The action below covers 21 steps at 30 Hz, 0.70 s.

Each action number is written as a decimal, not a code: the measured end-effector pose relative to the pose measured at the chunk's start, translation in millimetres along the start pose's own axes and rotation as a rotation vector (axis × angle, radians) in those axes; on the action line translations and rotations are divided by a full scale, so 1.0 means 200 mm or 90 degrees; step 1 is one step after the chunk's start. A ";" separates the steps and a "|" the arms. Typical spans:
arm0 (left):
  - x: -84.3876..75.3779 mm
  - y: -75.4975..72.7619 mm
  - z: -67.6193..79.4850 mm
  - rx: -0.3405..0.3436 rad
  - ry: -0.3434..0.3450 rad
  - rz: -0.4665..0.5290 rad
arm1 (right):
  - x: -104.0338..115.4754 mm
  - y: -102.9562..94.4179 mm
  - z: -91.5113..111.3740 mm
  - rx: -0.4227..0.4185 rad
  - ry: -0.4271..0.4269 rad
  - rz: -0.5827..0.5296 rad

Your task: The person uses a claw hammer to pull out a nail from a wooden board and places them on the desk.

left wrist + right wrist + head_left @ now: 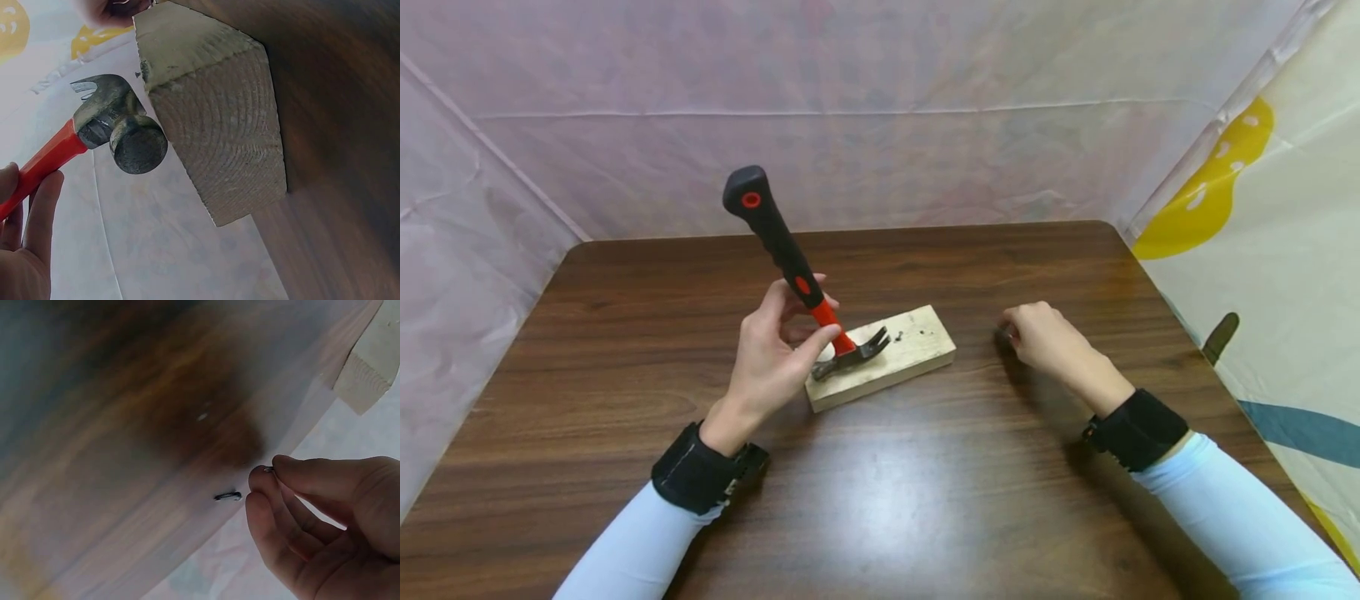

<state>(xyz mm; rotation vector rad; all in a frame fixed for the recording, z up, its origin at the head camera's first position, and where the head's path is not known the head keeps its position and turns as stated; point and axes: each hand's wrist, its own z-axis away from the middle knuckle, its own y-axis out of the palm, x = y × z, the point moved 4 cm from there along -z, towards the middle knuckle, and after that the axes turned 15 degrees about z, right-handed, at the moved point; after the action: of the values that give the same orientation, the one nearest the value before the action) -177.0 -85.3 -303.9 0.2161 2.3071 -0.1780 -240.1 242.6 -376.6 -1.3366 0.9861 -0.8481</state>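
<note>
My left hand [767, 358] holds a claw hammer [778, 242] by the red neck just above its head, between thumb and fingers. The black grip slants up and to the left. Its steel head [106, 119] is down at the left part of a pale wooden block [917, 358], claw toward the right. My right hand [1052, 337], low over the table to the right of the block, pinches a small metal piece [269, 469] between thumb and forefinger; only a bit of it shows. A small dark metal piece [228, 496] lies on the table near those fingertips.
Several dark marks or bits [898, 336] show on the block's top. The block lies flat on a brown wood-grain table [625, 333]. Pale sheeting [880, 167] hangs behind the table's far edge, and a patterned sheet [1285, 333] along the right side.
</note>
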 end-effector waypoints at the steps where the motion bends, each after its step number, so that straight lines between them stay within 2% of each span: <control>1: 0.02 0.00 0.00 0.000 0.001 0.001 | -0.01 0.00 0.00 0.002 0.001 0.005; 8: 0.12 -0.04 0.03 0.004 -0.001 0.004 | -0.03 0.01 0.00 0.029 0.015 0.011; 21: 0.14 -0.04 0.03 0.012 -0.005 0.010 | -0.04 0.02 0.00 0.046 0.027 -0.001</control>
<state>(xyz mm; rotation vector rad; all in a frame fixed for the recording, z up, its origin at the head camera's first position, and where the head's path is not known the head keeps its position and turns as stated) -193.2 -92.5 -327.7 0.2419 2.2955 -0.1927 -243.8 250.8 -380.7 -1.2623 0.9781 -0.9088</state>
